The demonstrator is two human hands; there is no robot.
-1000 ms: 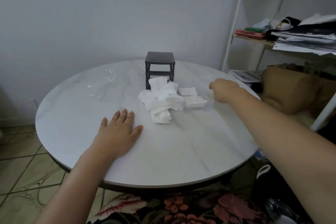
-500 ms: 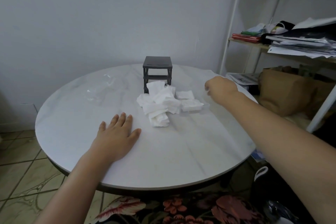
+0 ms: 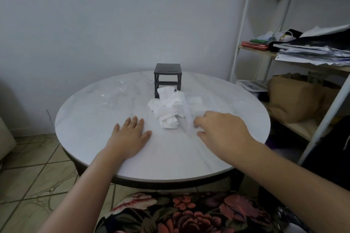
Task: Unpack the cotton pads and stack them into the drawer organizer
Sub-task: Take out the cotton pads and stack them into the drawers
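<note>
A loose pile of white cotton pads [image 3: 167, 109] lies mid-table, just in front of the small black drawer organizer [image 3: 167, 76]. A few flatter pads [image 3: 196, 103] to the right of the pile look blurred. My left hand [image 3: 130, 136] rests flat on the table, left of the pile. My right hand [image 3: 221, 130] hovers low to the right of the pile with its fingers loosely curled. Its fingertips are at a blurred pale strip [image 3: 186, 117]. Whether they pinch that strip is unclear.
The round marble table [image 3: 94, 119] carries clear plastic wrapping [image 3: 113, 93] at its far left. A white shelf unit [image 3: 244, 30] with papers and a brown bag [image 3: 295, 98] stands close on the right. The tiled floor lies on the left.
My right hand has come from the far right of the pads toward me and to the left, uncurling from a fist. The left hand has stayed flat in place.
</note>
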